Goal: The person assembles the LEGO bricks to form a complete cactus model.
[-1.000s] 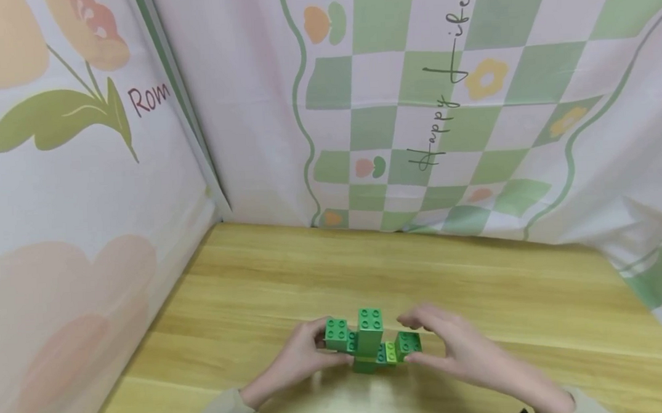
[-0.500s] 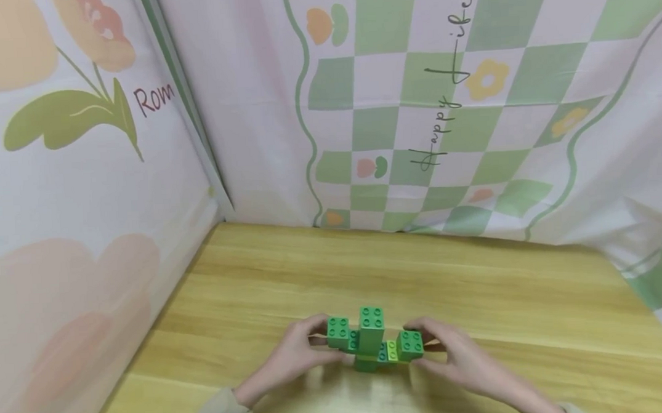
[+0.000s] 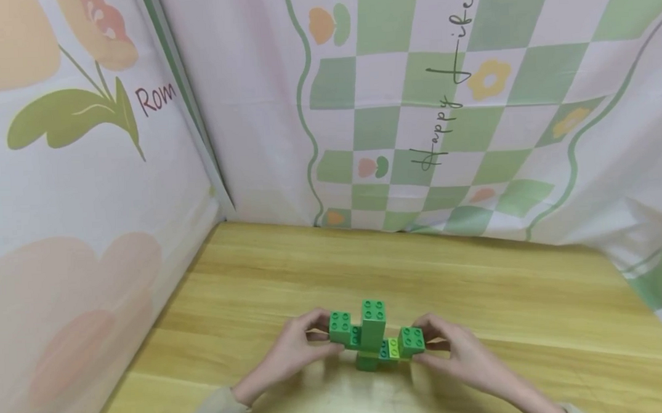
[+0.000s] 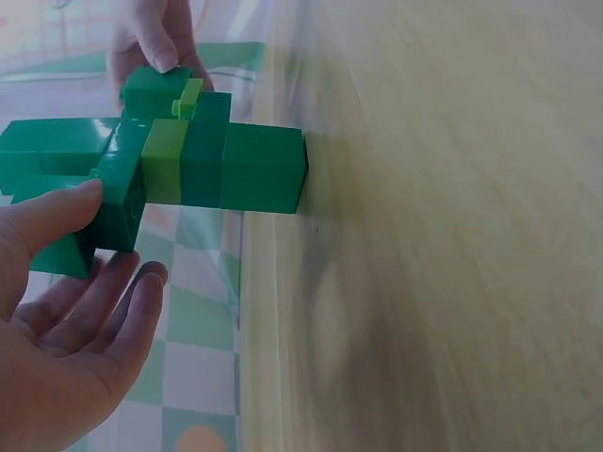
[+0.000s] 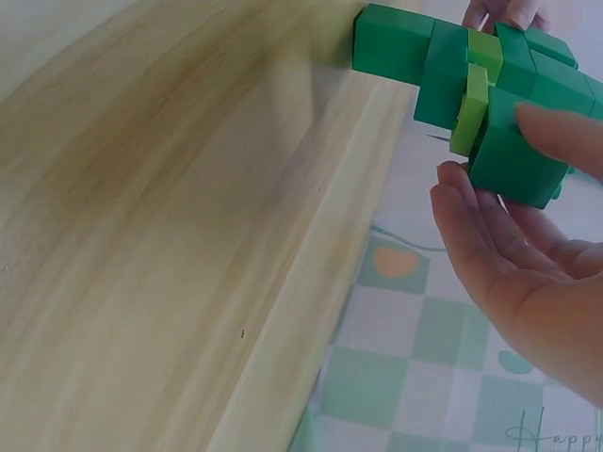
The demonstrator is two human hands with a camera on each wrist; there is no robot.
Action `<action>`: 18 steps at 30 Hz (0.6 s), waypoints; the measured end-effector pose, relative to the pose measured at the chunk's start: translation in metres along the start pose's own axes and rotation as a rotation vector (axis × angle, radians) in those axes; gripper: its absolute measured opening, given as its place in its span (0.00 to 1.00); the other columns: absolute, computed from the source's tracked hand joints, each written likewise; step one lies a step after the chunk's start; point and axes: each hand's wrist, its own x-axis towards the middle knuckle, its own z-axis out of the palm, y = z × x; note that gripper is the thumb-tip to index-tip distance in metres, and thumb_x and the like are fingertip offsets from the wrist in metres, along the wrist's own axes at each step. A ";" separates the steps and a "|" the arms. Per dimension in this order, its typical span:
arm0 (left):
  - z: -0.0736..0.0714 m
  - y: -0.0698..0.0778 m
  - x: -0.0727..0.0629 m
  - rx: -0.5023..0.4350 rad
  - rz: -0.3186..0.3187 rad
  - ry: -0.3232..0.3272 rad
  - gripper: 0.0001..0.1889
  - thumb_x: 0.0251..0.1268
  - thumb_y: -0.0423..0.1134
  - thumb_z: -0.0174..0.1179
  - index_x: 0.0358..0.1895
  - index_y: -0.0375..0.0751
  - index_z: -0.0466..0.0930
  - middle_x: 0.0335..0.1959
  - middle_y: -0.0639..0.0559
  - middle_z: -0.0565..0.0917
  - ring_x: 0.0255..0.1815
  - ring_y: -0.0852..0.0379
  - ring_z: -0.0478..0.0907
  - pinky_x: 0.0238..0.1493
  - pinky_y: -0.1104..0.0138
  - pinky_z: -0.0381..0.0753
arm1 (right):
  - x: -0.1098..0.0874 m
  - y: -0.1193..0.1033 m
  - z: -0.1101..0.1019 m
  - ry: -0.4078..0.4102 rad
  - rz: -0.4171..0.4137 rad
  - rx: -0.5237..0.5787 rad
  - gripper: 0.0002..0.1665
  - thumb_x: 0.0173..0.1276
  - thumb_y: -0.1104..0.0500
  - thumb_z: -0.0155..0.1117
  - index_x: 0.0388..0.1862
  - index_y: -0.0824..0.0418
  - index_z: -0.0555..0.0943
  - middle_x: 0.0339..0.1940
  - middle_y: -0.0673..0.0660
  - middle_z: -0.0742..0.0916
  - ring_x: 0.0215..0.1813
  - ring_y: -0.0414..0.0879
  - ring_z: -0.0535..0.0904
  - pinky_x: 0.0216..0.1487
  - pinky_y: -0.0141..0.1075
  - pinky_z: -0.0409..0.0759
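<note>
A build of green toy bricks [image 3: 373, 334] stands upright in the head view, a tall column with a shorter arm on each side. Lime green pieces sit in the column and in the right arm. My left hand [image 3: 299, 348] pinches the left arm's end brick [image 3: 340, 327], thumb on the near side and fingers behind. On the other side, my right hand [image 3: 458, 352] pinches the right arm's end brick [image 5: 518, 155] between thumb and fingers. The column's foot [image 4: 264, 169] is at the tabletop; whether it touches I cannot tell.
A wooden table [image 3: 267, 265] lies under the build. Behind it hangs a checked curtain [image 3: 381, 87] with printed writing, and a white flower-printed cloth [image 3: 59, 200] closes off the left side.
My right hand has come in from loosely around the right arm and now grips its end brick. The build has shifted slightly up and right in the head view, with both hands following.
</note>
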 end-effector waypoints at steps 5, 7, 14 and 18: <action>0.001 -0.001 0.004 0.015 0.013 0.014 0.24 0.55 0.35 0.72 0.55 0.38 0.77 0.49 0.42 0.85 0.49 0.53 0.84 0.54 0.71 0.85 | 0.001 0.001 -0.001 0.002 0.051 0.044 0.21 0.61 0.59 0.73 0.50 0.60 0.76 0.45 0.58 0.89 0.47 0.34 0.84 0.46 0.34 0.89; 0.001 -0.002 0.006 0.018 0.011 0.016 0.23 0.55 0.35 0.71 0.55 0.37 0.77 0.49 0.42 0.85 0.50 0.52 0.84 0.54 0.71 0.85 | 0.002 0.001 -0.002 0.001 0.067 0.059 0.20 0.61 0.59 0.72 0.50 0.61 0.76 0.45 0.58 0.89 0.47 0.35 0.84 0.47 0.33 0.88; 0.002 -0.004 0.012 0.002 -0.001 0.034 0.24 0.56 0.34 0.70 0.57 0.36 0.76 0.49 0.42 0.85 0.49 0.52 0.83 0.54 0.70 0.86 | 0.004 0.003 -0.003 0.012 0.107 0.090 0.21 0.63 0.57 0.71 0.52 0.62 0.77 0.45 0.58 0.89 0.47 0.33 0.83 0.48 0.28 0.86; 0.001 -0.004 0.015 -0.025 -0.003 0.042 0.26 0.56 0.33 0.70 0.59 0.35 0.74 0.49 0.40 0.84 0.49 0.51 0.83 0.53 0.71 0.86 | 0.006 0.004 -0.003 0.007 0.126 0.112 0.21 0.64 0.57 0.70 0.53 0.63 0.77 0.46 0.59 0.88 0.47 0.35 0.84 0.49 0.27 0.86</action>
